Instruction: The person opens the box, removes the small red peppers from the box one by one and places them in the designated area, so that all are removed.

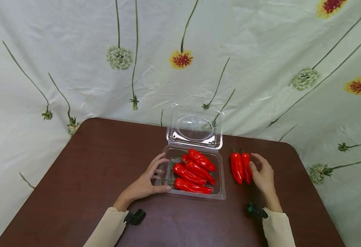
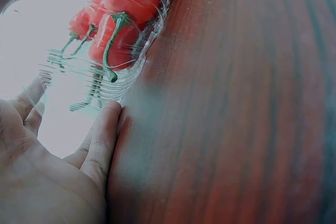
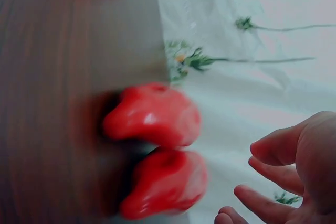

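A clear plastic clamshell container point(image 1: 221, 178) stands with its lid raised at the back. Several red peppers point(image 1: 192, 186) lie in it, some with green stems showing in the left wrist view. My left hand point(image 1: 144, 183) spreads along the container's left side, its thumb at the front left corner and the fingertips further back. Two more red peppers, a left one point(image 1: 237, 168) and a right one point(image 1: 246, 166), lie side by side on the table to the right of the container. Beside the right one is my right hand point(image 1: 264, 175), fingers loosely bent and apart; nothing shows between them in the right wrist view point(image 3: 294, 177).
The dark brown wooden table point(image 1: 106, 161) has rounded back corners. Behind it hangs a pale cloth point(image 1: 152, 79) with a flower print, and the raised lid point(image 1: 195, 127) stands close to it. Each wrist wears a dark band, such as the left band point(image 1: 134, 217).
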`<move>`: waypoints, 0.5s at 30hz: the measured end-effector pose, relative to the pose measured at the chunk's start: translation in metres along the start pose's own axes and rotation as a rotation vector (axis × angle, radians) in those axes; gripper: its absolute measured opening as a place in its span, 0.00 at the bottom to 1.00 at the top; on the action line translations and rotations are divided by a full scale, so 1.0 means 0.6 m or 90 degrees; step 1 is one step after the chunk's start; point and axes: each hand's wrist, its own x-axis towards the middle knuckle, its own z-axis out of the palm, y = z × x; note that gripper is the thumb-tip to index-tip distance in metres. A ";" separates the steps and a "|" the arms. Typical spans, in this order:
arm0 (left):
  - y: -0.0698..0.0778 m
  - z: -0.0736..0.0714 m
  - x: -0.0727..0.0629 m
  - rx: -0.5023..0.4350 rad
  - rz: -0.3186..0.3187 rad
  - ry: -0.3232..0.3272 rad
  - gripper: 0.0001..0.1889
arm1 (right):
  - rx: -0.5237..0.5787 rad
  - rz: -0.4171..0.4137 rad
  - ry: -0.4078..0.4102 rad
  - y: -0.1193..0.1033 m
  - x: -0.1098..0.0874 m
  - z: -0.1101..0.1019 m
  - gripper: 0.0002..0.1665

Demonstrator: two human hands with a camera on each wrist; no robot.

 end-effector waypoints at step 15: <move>0.001 -0.001 0.002 -0.004 0.001 -0.002 0.49 | 0.057 -0.190 -0.101 -0.075 -0.024 0.006 0.23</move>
